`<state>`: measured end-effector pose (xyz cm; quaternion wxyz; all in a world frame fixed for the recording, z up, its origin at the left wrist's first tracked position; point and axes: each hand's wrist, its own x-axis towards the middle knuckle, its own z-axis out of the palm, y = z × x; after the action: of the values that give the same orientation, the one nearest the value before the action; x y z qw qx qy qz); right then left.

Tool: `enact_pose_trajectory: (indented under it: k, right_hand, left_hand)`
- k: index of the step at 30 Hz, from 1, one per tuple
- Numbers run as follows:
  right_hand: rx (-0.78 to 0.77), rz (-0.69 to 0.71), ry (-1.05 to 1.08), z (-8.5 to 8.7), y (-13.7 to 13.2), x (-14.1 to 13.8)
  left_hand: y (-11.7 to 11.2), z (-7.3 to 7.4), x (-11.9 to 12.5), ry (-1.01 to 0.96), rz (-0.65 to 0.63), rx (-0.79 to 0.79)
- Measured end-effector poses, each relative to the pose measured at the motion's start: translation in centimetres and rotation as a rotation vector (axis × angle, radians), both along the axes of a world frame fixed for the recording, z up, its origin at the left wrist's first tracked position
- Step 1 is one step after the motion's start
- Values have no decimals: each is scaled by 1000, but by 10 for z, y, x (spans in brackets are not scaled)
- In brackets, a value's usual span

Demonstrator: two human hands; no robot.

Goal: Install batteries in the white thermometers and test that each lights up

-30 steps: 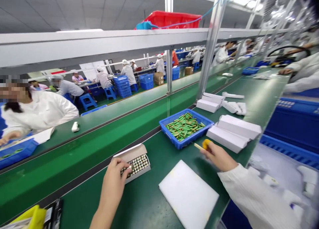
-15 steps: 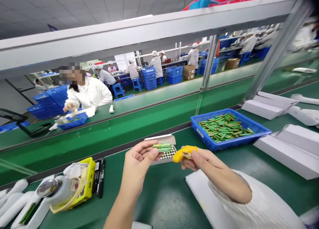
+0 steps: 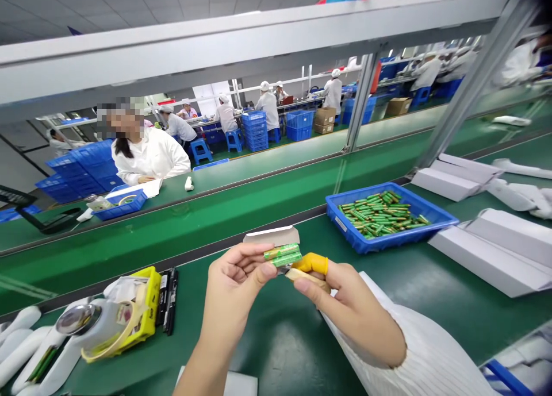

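Observation:
My left hand [image 3: 237, 284] is closed on a pair of green batteries [image 3: 282, 254], lying side by side between thumb and fingers. From the right, my right hand [image 3: 340, 298] meets the battery ends. It is closed, with a yellow finger cot [image 3: 315, 263] on one finger and a pale beige piece [image 3: 306, 276] above the thumb. Whether that piece is another finger cover or something held, I cannot make out. Behind the batteries rises the flap of a small white box [image 3: 276, 235]; both hands hide most of that box.
A blue tray [image 3: 351, 243] of loose green batteries stands back right, beside folded white cartons [image 3: 487, 258]. On the left are a yellow basket [image 3: 152, 304], black markers [image 3: 170, 304] and a metal-topped bottle [image 3: 97, 324]. Across the bench sits a person in white [image 3: 155, 154].
My right hand has moved left and turned, bringing its fingertips to the batteries. The batteries tilt slightly, and the upright cells in the box behind are now covered.

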<state>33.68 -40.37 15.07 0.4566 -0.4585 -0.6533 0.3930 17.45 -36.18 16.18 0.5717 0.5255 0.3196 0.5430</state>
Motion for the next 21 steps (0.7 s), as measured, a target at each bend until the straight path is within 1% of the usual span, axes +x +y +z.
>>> enact_pose_trajectory:
  k: [7,11,13,15,18,20,21]
  right_hand:
    - [-10,-19,21,-2,-6,5]
    - [1,-53,47,-3,-7,6]
    - [-7,-77,97,-5,-7,3]
    - [-18,-83,158,-8,-8,-1]
    - [-62,-9,187,-13,-7,-8]
    - [-114,62,190,-15,-3,-5]
    - [-122,53,213,-15,0,0]
  left_hand:
    - [-3,1,0,79,57,50]
    - [-5,2,1,101,19,41]
    - [-7,1,3,120,-6,30]
    - [-8,-1,6,146,7,41]
    - [-8,-5,10,185,87,92]
    - [-7,-6,10,231,119,135]
    - [-7,-6,10,271,122,164]
